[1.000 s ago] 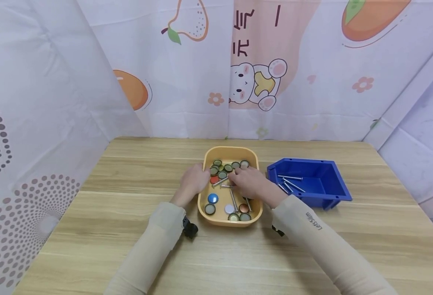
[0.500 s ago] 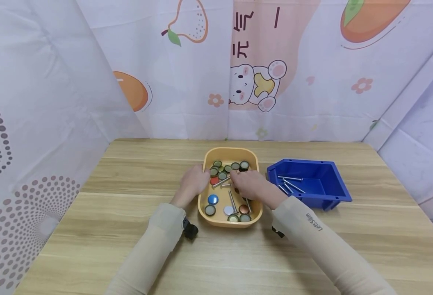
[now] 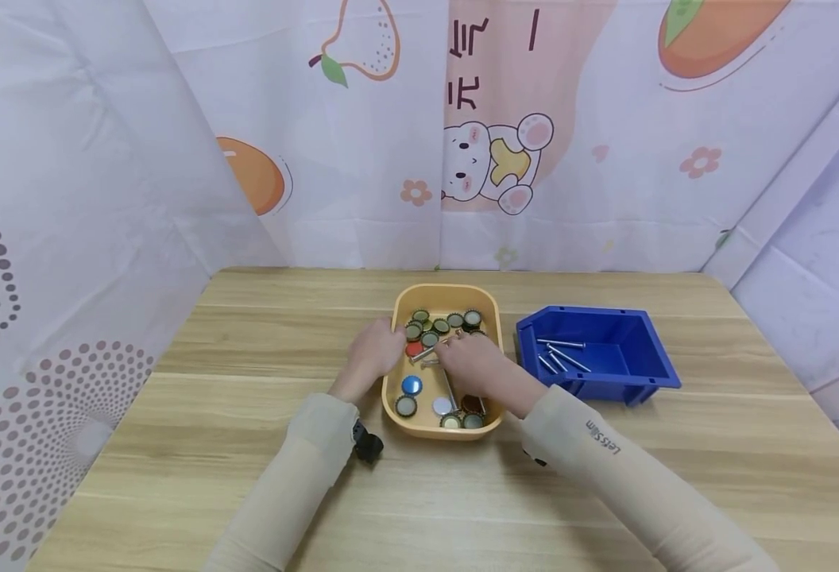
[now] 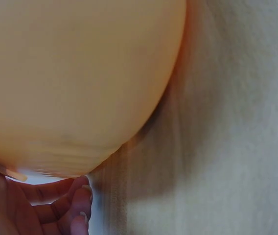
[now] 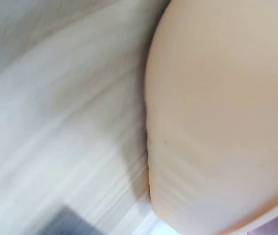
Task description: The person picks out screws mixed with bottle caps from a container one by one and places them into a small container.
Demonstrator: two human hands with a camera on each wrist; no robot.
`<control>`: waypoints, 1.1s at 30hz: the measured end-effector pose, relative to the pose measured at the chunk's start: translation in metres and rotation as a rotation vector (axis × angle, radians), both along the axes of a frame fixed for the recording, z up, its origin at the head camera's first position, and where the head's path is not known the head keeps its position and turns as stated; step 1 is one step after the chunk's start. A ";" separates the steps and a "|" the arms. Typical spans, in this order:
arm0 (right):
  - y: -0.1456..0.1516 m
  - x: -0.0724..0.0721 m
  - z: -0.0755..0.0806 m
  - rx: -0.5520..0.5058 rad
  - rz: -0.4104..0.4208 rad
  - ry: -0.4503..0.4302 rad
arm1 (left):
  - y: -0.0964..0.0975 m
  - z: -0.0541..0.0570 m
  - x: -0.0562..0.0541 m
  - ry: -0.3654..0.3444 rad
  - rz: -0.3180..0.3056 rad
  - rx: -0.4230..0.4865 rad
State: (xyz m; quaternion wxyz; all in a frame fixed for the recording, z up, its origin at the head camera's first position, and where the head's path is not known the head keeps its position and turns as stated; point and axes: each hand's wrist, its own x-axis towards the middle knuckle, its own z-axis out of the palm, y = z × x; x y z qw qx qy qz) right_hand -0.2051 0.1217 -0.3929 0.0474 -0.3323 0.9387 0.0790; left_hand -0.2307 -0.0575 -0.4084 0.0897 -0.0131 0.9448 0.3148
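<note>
A yellow-orange tray [image 3: 444, 434] stands on the table, holding bottle caps and several metal screws. My left hand [image 3: 375, 349] grips its left rim; in the left wrist view the curled fingers [image 4: 82, 196] lie against the outer wall. My right hand [image 3: 473, 361] reaches down inside the tray, fingertips beside a screw [image 3: 423, 355]. Its fingers point down and are mostly hidden, so I cannot tell whether they pinch a screw. Another screw [image 3: 450, 389] lies just below the hand. A blue cap [image 3: 411, 385] and a red cap [image 3: 414, 349] lie on the left side.
To the right of the tray sits a blue bin [image 3: 616, 389] with several screws [image 3: 568, 357] inside. The wooden table [image 3: 276, 318] ends at a printed curtain [image 3: 362, 238] behind. A white sheet [image 3: 90, 238] hangs on the left.
My right hand has shifted slightly left and toward me within the tray, now covering more of the screws. The left hand has kept its grip on the rim.
</note>
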 end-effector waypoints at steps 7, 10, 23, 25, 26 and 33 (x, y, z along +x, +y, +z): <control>0.003 -0.002 0.006 -0.289 -0.082 -0.198 | 0.000 0.000 -0.001 -0.007 -0.003 -0.007; 0.007 -0.004 0.009 -0.424 -0.095 -0.299 | 0.000 0.000 -0.001 -0.002 -0.005 -0.004; 0.019 -0.001 0.014 -0.788 -0.181 -0.574 | -0.001 0.001 0.000 0.010 -0.008 -0.011; 0.020 0.000 0.015 -0.809 -0.201 -0.584 | 0.000 0.001 0.000 0.008 -0.011 -0.018; 0.022 0.000 0.015 -0.817 -0.206 -0.585 | 0.000 0.001 0.000 0.008 -0.011 -0.019; 0.032 0.002 0.019 -0.875 -0.243 -0.586 | -0.001 0.002 0.001 0.011 -0.013 0.003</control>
